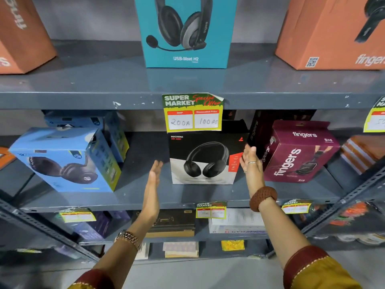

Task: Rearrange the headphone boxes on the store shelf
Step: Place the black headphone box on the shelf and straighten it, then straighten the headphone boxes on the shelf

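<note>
A black and white headphone box [203, 157] stands upright in the middle of the grey middle shelf [145, 197]. My left hand [153, 180] is flat and open, a little left of the box and apart from it. My right hand [251, 163] is open with its fingers against the box's right side, between it and a maroon "fingers" box [298, 151]. A blue headphone box [64, 159] sits at the left, angled, with another blue box [112, 130] behind it.
On the upper shelf stand a teal headset box [185, 32] and orange boxes at left [20, 34] and right [333, 32]. A price tag [193, 112] hangs from the upper shelf edge over the black box. Lower shelves hold several smaller boxes.
</note>
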